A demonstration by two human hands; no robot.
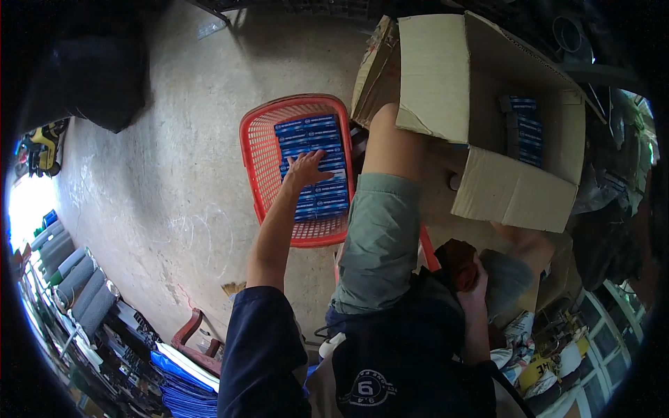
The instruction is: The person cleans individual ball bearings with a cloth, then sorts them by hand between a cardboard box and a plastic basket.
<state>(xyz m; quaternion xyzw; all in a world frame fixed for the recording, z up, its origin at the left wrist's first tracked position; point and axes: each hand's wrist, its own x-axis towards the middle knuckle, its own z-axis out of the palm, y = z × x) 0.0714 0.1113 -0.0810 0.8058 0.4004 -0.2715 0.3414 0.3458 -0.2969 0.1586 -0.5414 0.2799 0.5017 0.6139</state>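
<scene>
My left hand rests with its fingers spread on top of rows of small blue boxes. These boxes lie side by side in a red plastic basket on the floor. Low on the right, my right hand is closed around a dark reddish-brown cloth. An open cardboard box stands at the upper right with its flaps folded out, and more blue boxes are stacked inside it.
Rolled grey material and blue folded sheets lie at the lower left. A black bag hangs at the upper left. Printed plastic packets are at the lower right. My leg is between basket and carton.
</scene>
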